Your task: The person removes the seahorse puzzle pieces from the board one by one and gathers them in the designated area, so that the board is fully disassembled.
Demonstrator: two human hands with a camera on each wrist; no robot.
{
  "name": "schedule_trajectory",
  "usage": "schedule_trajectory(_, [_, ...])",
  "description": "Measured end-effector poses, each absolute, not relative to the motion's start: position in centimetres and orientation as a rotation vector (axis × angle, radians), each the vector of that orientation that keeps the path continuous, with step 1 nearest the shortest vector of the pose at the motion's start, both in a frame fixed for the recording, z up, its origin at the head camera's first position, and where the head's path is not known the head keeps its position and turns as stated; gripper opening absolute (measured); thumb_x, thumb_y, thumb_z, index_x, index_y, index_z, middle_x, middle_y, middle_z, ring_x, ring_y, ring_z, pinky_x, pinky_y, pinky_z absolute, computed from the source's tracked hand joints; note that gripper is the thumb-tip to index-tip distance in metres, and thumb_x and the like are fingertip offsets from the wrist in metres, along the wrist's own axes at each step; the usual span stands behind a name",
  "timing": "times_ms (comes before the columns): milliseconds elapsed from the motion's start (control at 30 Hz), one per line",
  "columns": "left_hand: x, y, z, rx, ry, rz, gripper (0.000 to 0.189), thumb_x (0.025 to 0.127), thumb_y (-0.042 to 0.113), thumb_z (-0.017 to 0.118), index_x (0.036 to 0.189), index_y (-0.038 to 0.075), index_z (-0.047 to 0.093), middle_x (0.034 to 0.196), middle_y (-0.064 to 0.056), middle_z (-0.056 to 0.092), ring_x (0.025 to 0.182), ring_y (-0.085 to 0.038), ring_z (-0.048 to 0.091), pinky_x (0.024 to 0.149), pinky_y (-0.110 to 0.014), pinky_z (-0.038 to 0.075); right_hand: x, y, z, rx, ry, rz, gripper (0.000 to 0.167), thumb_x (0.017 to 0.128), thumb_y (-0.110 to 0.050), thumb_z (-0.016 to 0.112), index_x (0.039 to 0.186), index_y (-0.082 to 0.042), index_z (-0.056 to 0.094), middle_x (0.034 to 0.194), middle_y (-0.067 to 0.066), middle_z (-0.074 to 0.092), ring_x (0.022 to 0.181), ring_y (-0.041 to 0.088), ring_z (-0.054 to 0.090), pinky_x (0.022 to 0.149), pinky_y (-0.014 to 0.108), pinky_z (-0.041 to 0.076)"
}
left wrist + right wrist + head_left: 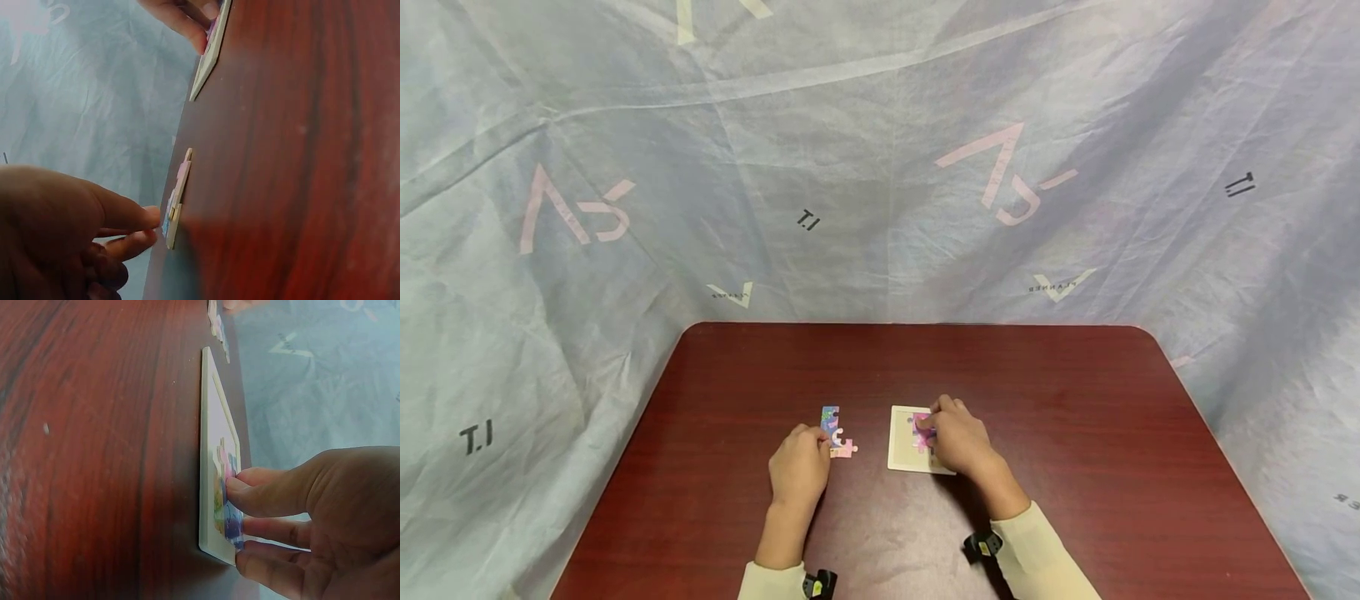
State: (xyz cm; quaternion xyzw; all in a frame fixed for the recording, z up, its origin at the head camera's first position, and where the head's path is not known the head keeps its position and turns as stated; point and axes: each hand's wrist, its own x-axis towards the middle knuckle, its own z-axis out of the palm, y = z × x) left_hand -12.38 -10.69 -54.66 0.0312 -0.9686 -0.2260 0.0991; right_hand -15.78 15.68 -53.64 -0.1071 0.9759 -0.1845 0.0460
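Observation:
In the head view, my left hand [800, 467] is beside a few joined jigsaw puzzle pieces [844, 449] on the table. Its thumb and forefinger tips meet the near edge of these pieces [177, 206] in the left wrist view; its other fingers are bent. My right hand [961, 437] is over the pale puzzle tray [901, 454] and covers its right side. Inside the tray are pink and purple joined pieces [229, 509]. The right thumb lies on them, with the fingers along their other side, pinching at a piece partly hidden by the hand.
The dark red wooden table [737, 358] has rounded far corners. Grey printed cloth [850, 167] hangs behind it and at both sides. A small black wrist camera [982, 547] sits at the right sleeve, another camera [820, 584] at the left.

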Motion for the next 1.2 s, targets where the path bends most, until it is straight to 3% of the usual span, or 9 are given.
schedule_trajectory(400, [-12.40, -10.33, -54.87, 0.131, -2.873, -0.668, 0.005, 0.083, 0.010, 0.082, 0.088, 0.013, 0.081, 0.088, -0.008, 0.075, 0.081, -0.033, 0.076, 0.064, -0.052, 0.058, -15.90, 15.79, -53.75, -0.315, 2.976, -0.575, 0.033, 0.089, -0.008, 0.080, 0.120, -0.021, 0.082, 0.123, 0.003, 0.064, 0.121, 0.027, 0.058, 0.077, 0.053, 0.058])
schedule_trajectory(1200, [-12.46, -10.07, -55.00, 0.100, -2.878, -0.671, 0.006, 0.085, 0.013, 0.083, 0.091, 0.015, 0.084, 0.095, -0.008, 0.078, 0.084, -0.035, 0.078, 0.065, -0.053, 0.059, -15.67, 15.70, -53.53, -0.330, 2.985, -0.579, 0.035, 0.087, -0.006, 0.080, 0.119, -0.020, 0.082, 0.121, 0.004, 0.065, 0.117, 0.026, 0.059, 0.074, 0.052, 0.057])
